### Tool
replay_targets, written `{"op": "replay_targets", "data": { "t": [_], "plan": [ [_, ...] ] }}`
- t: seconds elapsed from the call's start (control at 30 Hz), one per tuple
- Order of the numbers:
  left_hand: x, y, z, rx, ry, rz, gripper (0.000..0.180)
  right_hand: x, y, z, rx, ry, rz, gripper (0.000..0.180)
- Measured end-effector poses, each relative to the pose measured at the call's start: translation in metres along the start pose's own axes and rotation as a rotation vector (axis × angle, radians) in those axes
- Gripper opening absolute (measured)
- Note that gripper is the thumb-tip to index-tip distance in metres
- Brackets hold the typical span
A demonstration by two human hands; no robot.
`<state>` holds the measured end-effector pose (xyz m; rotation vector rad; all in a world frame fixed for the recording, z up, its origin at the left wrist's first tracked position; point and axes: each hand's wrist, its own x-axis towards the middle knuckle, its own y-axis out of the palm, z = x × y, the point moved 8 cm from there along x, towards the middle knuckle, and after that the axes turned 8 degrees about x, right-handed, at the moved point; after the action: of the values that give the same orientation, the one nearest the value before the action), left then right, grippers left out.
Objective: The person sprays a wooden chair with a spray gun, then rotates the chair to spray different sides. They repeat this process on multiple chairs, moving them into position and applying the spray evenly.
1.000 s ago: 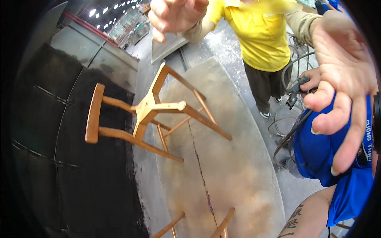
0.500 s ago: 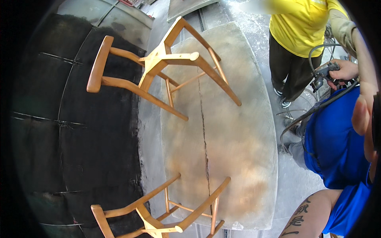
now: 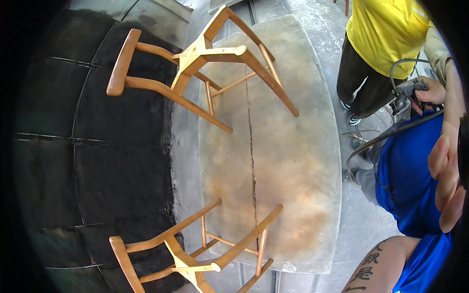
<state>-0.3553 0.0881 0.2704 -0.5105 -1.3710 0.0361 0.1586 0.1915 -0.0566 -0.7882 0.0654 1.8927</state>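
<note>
My right hand is closed around a dark spray gun at the upper right, in front of my blue shirt. A black hose runs down past my side. My tattooed left arm leaves the lower edge, and its hand is out of view. Two light-brown wooden chair frames without seats, one at the top and one at the bottom, stand apart from my hands, at the left of a stained grey panel.
A co-worker in a yellow shirt stands close by at the upper right. That person's beige-cuffed forearm reaches past me, with fingers close to the camera. A blackened wall or floor area lies at the left. Hoses lie near the feet.
The view has shifted, so the chairs sit slightly higher. More of the co-worker's fingers show near the camera. My right hand still holds the spray gun.
</note>
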Motion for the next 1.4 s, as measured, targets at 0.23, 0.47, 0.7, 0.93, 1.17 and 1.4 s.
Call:
{"op": "replay_targets", "data": {
  "t": [0.23,0.47,0.7,0.93,1.17,1.4],
  "plan": [
    [-0.005,-0.009,-0.002,0.004,-0.002,0.004,0.025,-0.003,0.000,0.000,-0.009,-0.007,0.004,0.043],
    [-0.014,-0.018,-0.003,0.003,-0.013,0.002,0.023,-0.007,0.003,-0.001,-0.021,-0.013,0.007,0.043],
    [-0.019,-0.029,-0.005,0.003,-0.015,0.005,0.022,-0.012,0.007,-0.001,-0.027,-0.016,0.013,0.042],
    [-0.024,-0.039,-0.006,0.005,-0.024,0.004,0.021,-0.016,0.010,0.001,-0.039,-0.018,0.021,0.042],
    [-0.031,-0.052,-0.010,0.007,-0.029,-0.001,0.020,-0.019,0.011,0.004,-0.056,-0.019,0.030,0.041],
    [-0.037,-0.072,-0.018,0.012,-0.039,-0.017,0.018,-0.021,0.013,0.011,-0.067,-0.025,0.061,0.041]
  ]
}}
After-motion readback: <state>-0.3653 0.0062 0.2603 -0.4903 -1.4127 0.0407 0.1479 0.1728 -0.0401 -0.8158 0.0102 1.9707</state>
